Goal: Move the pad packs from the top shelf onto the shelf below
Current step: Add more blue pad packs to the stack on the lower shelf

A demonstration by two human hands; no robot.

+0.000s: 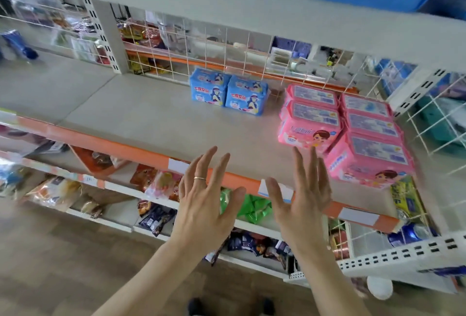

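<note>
On blue pad packs [227, 95], red "七度空间".

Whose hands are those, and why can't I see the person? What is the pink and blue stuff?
The camera sits on the person's head and looks down, so you see only their arms. The left hand, which wears a ring, and the right hand are both open with fingers spread, and they hold nothing. They are in front of a shop shelf. On it stand two blue pad packs at the back and a group of pink pad packs on the right. Lower shelves hold snack bags.
</note>
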